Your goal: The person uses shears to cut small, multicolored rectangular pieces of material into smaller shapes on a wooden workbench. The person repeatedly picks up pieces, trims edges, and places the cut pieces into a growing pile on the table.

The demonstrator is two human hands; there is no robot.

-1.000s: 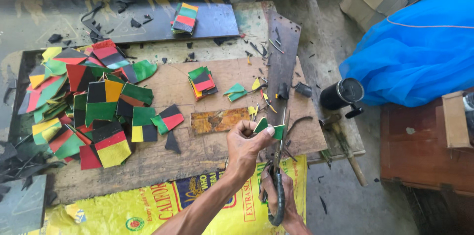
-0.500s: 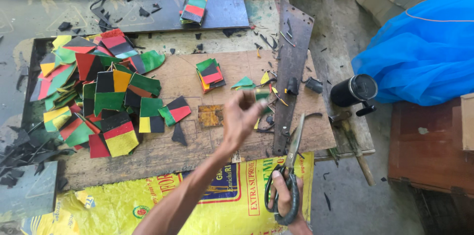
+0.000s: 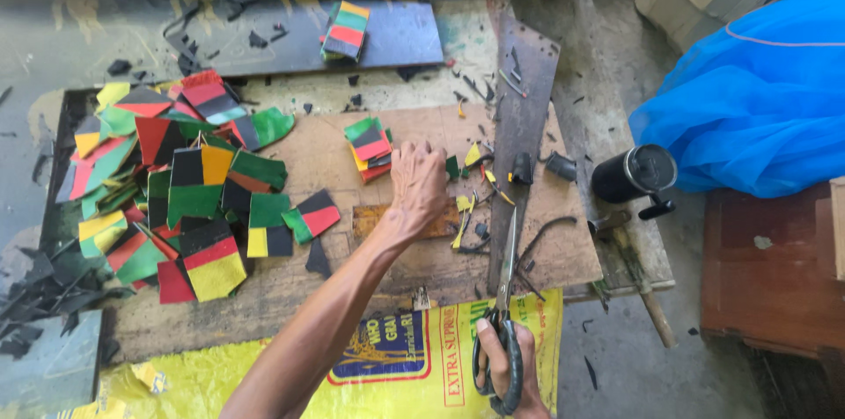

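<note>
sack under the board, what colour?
Yellow sack with a blue and red print, clearest in the head view.

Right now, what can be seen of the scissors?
The scissors are long and metal-bladed, with dark loop handles. The right hand holds them by the handles at the near edge of the board, over the yellow sack. The blades look shut or nearly so and point away from the person, lying over the board beside a dark strip. Nothing is between the blades. The left hand is apart from them, near a small stack.
</note>
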